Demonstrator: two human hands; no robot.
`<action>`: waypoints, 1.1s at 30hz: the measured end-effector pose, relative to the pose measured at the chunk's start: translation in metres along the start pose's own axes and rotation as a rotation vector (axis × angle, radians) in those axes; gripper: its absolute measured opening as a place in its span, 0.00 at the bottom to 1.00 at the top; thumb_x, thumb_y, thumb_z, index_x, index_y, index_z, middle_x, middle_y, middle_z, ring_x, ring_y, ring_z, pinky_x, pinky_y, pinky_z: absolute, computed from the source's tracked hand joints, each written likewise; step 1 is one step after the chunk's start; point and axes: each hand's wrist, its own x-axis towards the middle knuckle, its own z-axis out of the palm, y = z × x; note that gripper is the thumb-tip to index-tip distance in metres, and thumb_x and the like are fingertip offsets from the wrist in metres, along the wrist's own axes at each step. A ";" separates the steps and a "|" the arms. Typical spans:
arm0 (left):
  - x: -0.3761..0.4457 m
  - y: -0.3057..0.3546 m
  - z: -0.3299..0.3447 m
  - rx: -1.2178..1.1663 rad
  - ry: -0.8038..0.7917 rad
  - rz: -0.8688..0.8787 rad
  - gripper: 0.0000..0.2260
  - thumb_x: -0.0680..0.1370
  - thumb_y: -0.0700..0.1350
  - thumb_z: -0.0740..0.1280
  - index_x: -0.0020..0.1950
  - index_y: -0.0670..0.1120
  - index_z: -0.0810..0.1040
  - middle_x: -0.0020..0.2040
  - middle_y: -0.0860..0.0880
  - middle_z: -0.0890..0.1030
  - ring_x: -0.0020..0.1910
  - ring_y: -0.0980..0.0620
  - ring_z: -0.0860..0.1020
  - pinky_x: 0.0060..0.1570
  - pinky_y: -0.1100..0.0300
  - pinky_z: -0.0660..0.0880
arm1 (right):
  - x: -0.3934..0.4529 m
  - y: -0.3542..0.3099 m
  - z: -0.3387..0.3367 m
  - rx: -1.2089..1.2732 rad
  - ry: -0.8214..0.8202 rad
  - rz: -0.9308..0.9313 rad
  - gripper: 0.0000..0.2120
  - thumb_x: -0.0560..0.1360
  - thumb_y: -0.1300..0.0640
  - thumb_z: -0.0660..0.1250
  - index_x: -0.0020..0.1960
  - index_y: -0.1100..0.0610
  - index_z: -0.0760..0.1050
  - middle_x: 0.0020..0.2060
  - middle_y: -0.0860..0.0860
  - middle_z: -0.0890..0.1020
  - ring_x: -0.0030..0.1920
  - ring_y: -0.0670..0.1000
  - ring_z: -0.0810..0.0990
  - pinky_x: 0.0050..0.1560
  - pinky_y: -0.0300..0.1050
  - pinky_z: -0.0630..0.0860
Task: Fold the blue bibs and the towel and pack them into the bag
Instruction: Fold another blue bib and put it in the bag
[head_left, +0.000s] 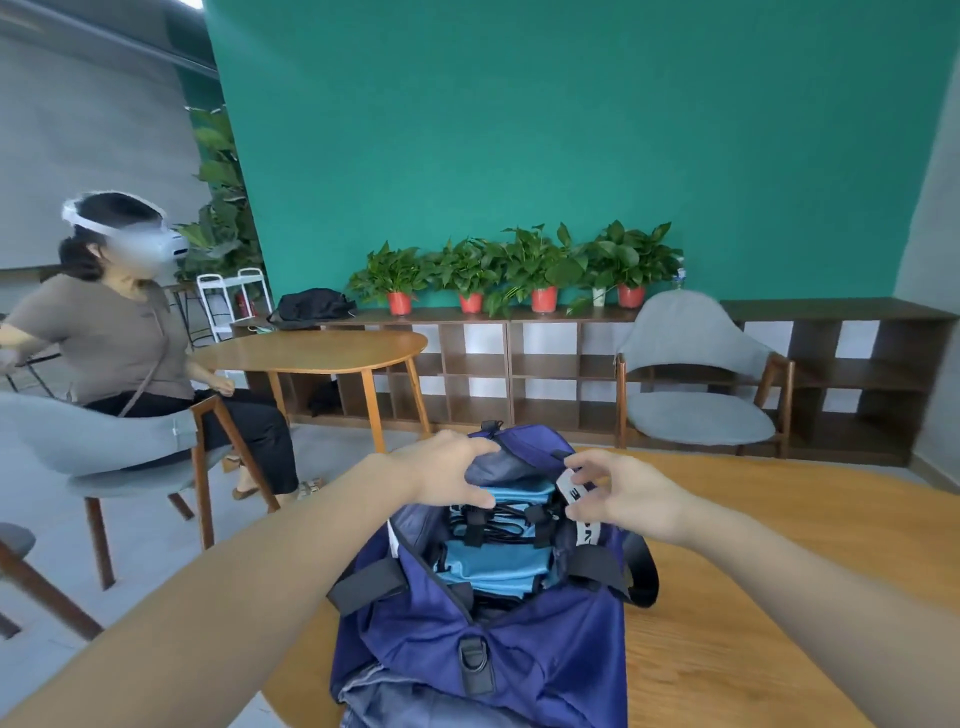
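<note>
While bibs (498, 564) sit packed — L hand (447, 470) gripping bag (483, 639) flap, R hand (626, 493) pinching strap (570, 488).

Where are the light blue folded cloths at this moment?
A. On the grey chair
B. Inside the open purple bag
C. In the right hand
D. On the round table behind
B: the light blue cloths lie inside the open purple bag, under its black inner straps.

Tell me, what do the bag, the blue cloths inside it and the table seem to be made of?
The bag looks like thin woven synthetic cloth, matte purple-blue, creasing softly. The blue cloths inside look like soft matte fabric, lying in flat folds. The table looks like wood or wood veneer, with visible grain and a smooth satin finish.
</note>
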 end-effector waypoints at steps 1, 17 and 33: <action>0.000 0.012 -0.003 -0.010 0.013 0.012 0.38 0.76 0.61 0.71 0.81 0.51 0.60 0.78 0.47 0.67 0.76 0.46 0.65 0.72 0.48 0.67 | -0.011 0.002 -0.007 0.008 0.012 0.000 0.31 0.71 0.54 0.79 0.71 0.47 0.71 0.60 0.46 0.78 0.51 0.45 0.84 0.50 0.36 0.79; 0.065 0.384 0.051 0.057 -0.125 0.446 0.33 0.72 0.71 0.65 0.75 0.68 0.60 0.72 0.50 0.70 0.66 0.47 0.74 0.63 0.44 0.75 | -0.270 0.177 -0.155 -0.093 0.309 0.315 0.32 0.69 0.44 0.79 0.69 0.47 0.72 0.56 0.44 0.80 0.54 0.46 0.81 0.58 0.45 0.78; 0.052 0.725 0.278 -0.002 -0.388 0.749 0.26 0.81 0.53 0.69 0.77 0.49 0.68 0.71 0.41 0.71 0.65 0.37 0.75 0.61 0.46 0.76 | -0.555 0.422 -0.167 -0.027 0.415 0.899 0.26 0.73 0.46 0.76 0.67 0.52 0.74 0.53 0.45 0.81 0.54 0.48 0.78 0.51 0.40 0.71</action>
